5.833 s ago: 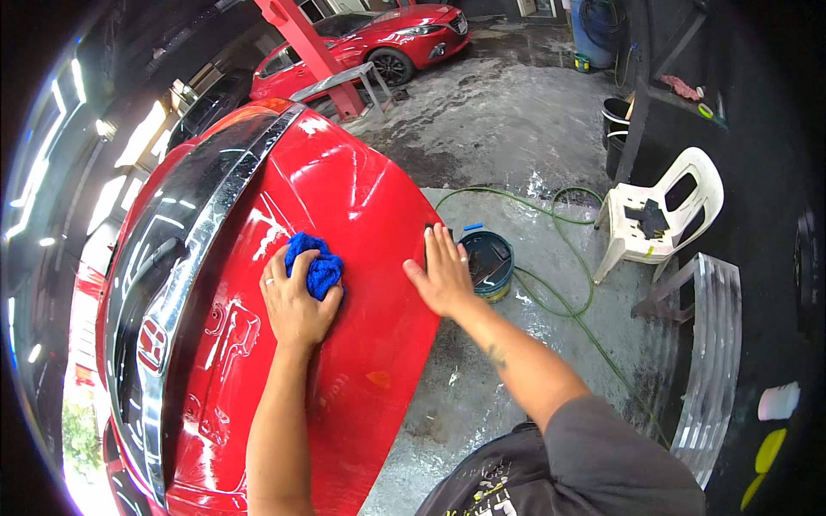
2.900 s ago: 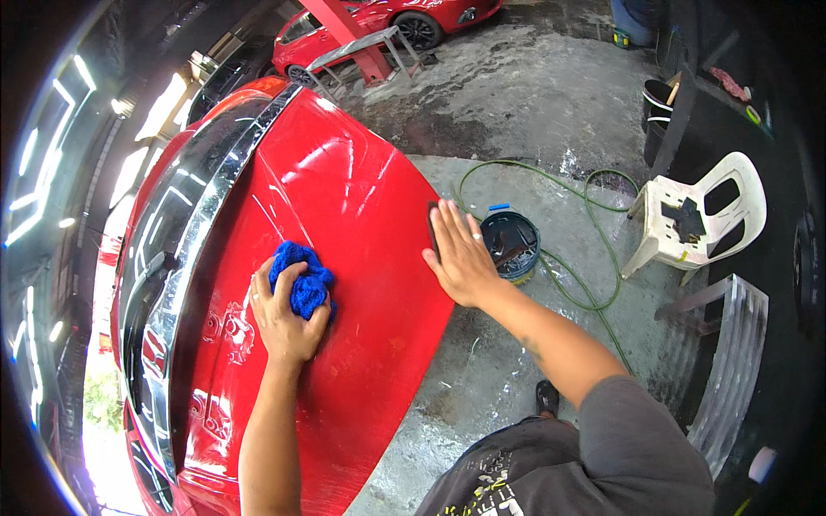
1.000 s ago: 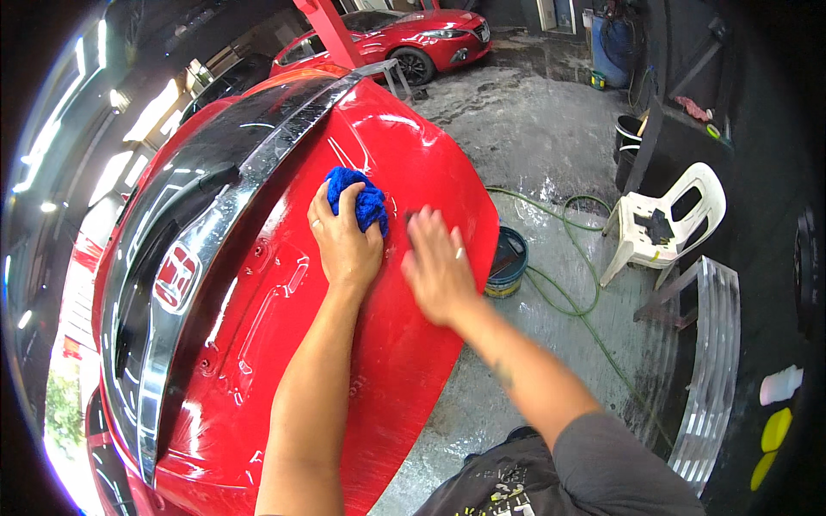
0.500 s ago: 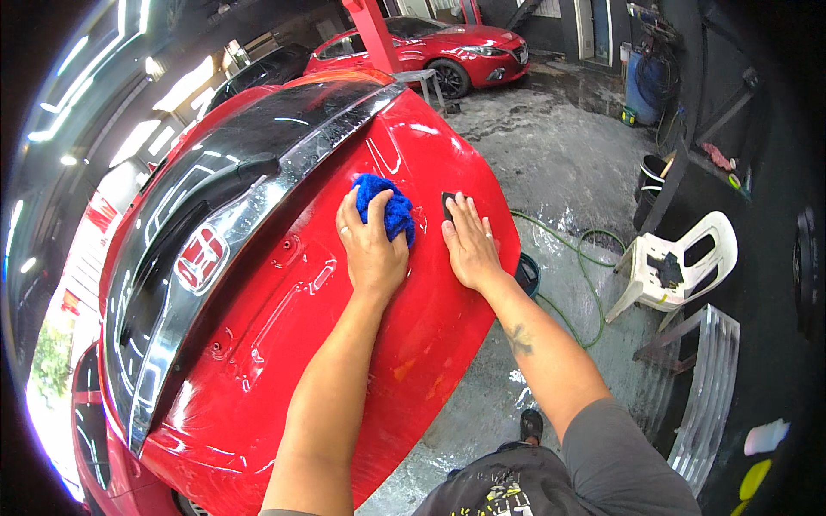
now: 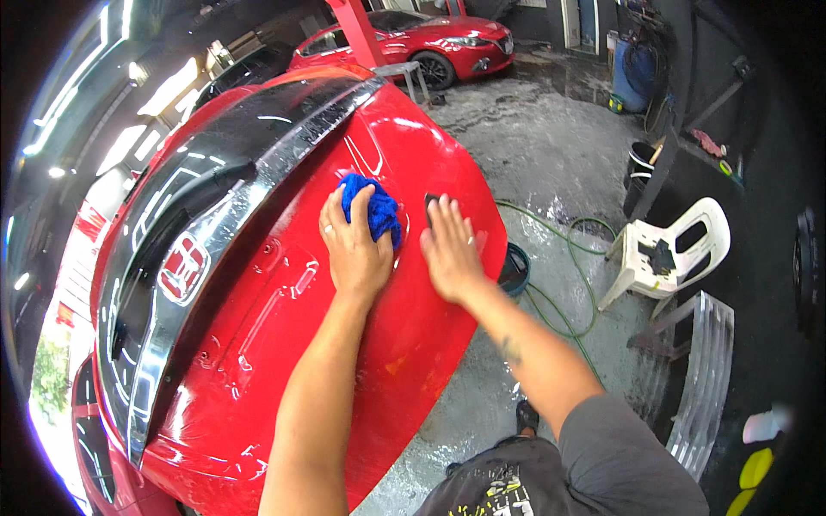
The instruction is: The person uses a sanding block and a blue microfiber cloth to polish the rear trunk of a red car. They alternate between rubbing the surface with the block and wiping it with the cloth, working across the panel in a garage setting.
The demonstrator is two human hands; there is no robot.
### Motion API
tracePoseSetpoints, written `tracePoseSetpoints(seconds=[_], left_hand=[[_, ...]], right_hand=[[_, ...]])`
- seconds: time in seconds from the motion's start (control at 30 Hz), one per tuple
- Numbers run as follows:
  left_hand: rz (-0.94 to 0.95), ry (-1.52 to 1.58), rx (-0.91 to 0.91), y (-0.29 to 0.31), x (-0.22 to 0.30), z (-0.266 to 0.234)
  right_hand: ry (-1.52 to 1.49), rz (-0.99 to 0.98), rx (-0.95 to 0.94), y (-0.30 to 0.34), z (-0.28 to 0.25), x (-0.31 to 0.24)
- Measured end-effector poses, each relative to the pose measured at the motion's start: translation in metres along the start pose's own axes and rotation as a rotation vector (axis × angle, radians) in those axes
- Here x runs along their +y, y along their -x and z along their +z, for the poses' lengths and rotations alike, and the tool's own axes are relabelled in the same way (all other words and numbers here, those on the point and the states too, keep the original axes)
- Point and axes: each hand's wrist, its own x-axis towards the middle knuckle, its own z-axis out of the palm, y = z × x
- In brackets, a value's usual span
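Note:
My left hand (image 5: 354, 254) is curled around a bunched blue microfibre cloth (image 5: 372, 209), which rests on the red car tailgate (image 5: 404, 318). To its right, my right hand (image 5: 453, 254) lies nearly flat against the same panel, slightly smeared by motion. A small dark flat pad (image 5: 430, 206) sticks out past its index finger; most of it is hidden under the fingers. Both hands work on the stretch between the chrome trim (image 5: 232, 211) and the panel's right edge. Whitish smears and wet-looking reflections mark the red paint.
Beyond the panel's right edge stand a dark green bucket (image 5: 514, 269) and a green hose (image 5: 594, 297) on wet concrete. Farther right are a white plastic chair (image 5: 641, 249), a metal step bench (image 5: 705, 370) and black buckets (image 5: 638, 176). Another red car (image 5: 469, 47) is parked behind.
The whole scene has shifted a little left in view. My right hand has slid slightly toward me over the panel; my left hand keeps hold of the cloth.

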Motion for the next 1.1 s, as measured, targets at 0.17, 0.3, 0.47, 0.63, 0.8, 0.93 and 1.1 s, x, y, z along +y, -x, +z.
tracePoseSetpoints(seconds=[0.17, 0.3, 0.47, 0.63, 0.8, 0.93, 1.1], left_hand=[[0.055, -0.124, -0.098, 0.009, -0.003, -0.006], [0.080, -0.144, -0.138, 0.005, 0.002, -0.005], [0.089, -0.156, -0.157, 0.002, 0.001, -0.002], [0.081, -0.192, -0.145, 0.007, -0.006, -0.003], [0.089, -0.170, -0.156, 0.003, 0.005, 0.002], [0.086, -0.183, -0.157, 0.007, -0.003, 0.001], [0.063, -0.182, -0.165, 0.008, -0.005, -0.010]], right_hand=[[-0.153, -0.198, -0.239, 0.229, 0.003, -0.084], [0.112, 0.074, -0.060, 0.132, 0.016, -0.004], [0.052, 0.205, -0.084, 0.132, 0.011, 0.022], [0.036, 0.039, -0.244, 0.259, 0.001, -0.078], [0.016, 0.229, -0.027, 0.166, -0.001, -0.008], [-0.057, 0.040, 0.030, 0.251, 0.022, -0.072], [0.074, 0.092, -0.095, 0.215, 0.003, -0.052]])
